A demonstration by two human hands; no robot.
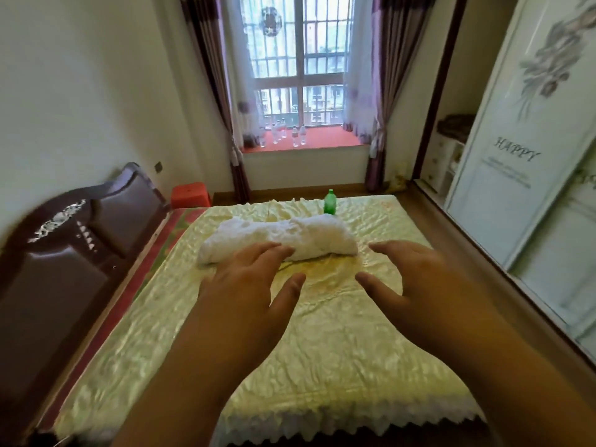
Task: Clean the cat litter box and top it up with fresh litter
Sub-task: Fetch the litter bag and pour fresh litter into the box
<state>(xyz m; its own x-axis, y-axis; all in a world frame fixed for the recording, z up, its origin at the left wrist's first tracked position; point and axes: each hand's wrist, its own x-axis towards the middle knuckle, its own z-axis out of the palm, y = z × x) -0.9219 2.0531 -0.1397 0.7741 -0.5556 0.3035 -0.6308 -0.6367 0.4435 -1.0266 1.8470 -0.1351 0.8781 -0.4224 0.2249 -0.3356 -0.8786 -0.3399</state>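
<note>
A pale yellow, shiny quilted bedspread (322,333) with a white scalloped lace hem covers the bed. On it lie a white rolled towel (280,240) and, at one o'clock from it, a green bottle (330,202). The headboard (74,253) is dark brown with silver ornament. At eleven o'clock stands an orange-red stool (190,195). The curtains (213,75) are striped purple and the window ledge (322,138) is red.

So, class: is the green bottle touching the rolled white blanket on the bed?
Cannot tell. In the head view the bottle stands just behind the blanket, whose top edge hides the bottle's base, so no gap or contact shows.
</note>
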